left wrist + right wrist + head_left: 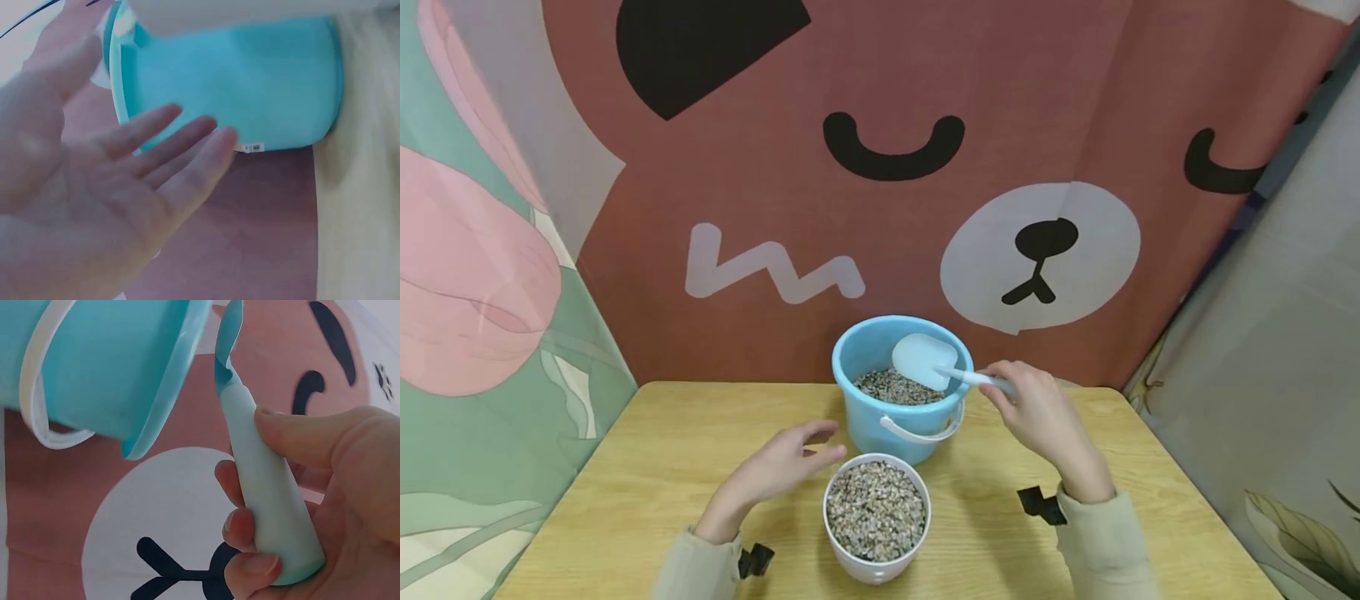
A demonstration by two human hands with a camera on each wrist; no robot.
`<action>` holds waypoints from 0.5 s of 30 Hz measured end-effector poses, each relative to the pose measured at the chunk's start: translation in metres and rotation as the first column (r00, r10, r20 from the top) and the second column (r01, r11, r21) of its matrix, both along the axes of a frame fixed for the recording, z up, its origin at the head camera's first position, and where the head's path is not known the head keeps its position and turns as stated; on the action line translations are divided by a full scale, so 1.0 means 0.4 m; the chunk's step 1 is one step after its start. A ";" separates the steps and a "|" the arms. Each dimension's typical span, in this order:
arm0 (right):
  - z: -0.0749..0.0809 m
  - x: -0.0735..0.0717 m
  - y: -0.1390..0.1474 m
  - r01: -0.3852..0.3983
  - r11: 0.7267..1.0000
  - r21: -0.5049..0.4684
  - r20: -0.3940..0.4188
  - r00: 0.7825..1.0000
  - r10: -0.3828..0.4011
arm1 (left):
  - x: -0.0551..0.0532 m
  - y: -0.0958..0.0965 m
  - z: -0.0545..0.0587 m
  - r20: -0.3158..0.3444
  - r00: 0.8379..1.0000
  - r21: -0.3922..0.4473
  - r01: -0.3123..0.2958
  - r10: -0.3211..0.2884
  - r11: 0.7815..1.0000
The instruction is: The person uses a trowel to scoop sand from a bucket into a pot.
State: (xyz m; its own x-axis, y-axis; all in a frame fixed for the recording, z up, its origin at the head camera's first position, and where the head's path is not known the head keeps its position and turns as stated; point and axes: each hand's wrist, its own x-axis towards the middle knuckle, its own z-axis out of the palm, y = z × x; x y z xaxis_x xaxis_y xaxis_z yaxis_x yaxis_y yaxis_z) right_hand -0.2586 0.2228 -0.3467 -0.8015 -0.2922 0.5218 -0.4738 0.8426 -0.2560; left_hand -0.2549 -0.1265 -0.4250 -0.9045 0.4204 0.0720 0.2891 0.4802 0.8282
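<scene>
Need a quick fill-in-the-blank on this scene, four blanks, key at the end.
1. The right hand grips the scoop by its ____.
2. The left hand holds ____.
3. In the head view, the larger bucket is light ____ in colour.
4. Pebbly grains show in both the bucket and the smaller, ____-coloured pail.

Missing words: handle; nothing; blue; white.
</scene>
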 end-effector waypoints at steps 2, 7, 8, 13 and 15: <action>0.012 -0.024 -0.002 0.001 0.999 0.040 0.016 1.000 -0.001 | -0.027 0.002 0.010 -0.014 0.995 0.023 -0.096 0.096 0.995; 0.036 -0.082 -0.016 0.030 0.987 0.159 0.064 0.997 -0.041 | -0.100 0.015 0.033 -0.059 0.960 0.092 -0.268 0.274 0.959; 0.039 -0.094 -0.020 0.031 0.983 0.183 0.074 0.996 -0.045 | -0.114 0.019 0.037 -0.069 0.953 0.105 -0.288 0.296 0.952; 0.052 -0.147 -0.040 0.004 0.952 0.305 0.106 0.994 -0.038 | -0.173 0.046 0.049 -0.066 0.934 0.161 -0.337 0.351 0.928; 0.060 -0.166 -0.050 -0.009 0.937 0.350 0.116 0.993 -0.034 | -0.191 0.056 0.052 -0.053 0.933 0.174 -0.341 0.355 0.924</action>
